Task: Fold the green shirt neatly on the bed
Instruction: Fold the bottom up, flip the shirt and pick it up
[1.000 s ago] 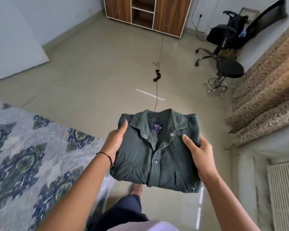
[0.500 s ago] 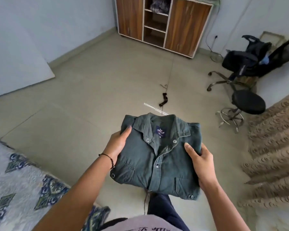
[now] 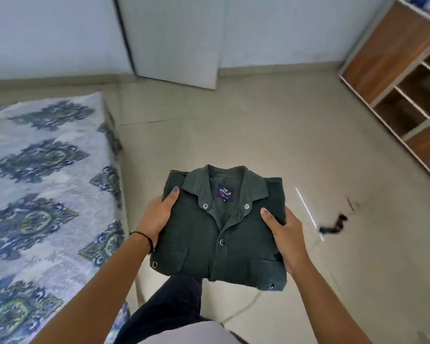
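Observation:
The green shirt (image 3: pixel 224 234) is folded into a compact rectangle, collar and label facing up, buttons closed. I hold it flat in the air over the floor, in front of my body. My left hand (image 3: pixel 157 217) grips its left edge, thumb on top near the collar. Its right edge is held by my right hand (image 3: pixel 287 234), thumb resting on the front. The bed (image 3: pixel 47 194), covered in a white and blue patterned spread, lies to the left of the shirt, a short gap away.
A wooden cabinet (image 3: pixel 402 70) with open shelves stands at the right. A white door (image 3: pixel 174 38) leans open at the far wall. A small dark object (image 3: pixel 333 224) and a thin cord lie on the tiled floor right of the shirt. My dark-trousered leg (image 3: pixel 174 306) is below the shirt.
The view has swung left: the chair and curtain are gone from sight, the bed and door now fill the left and far side. Both hands keep the same hold on the folded shirt.

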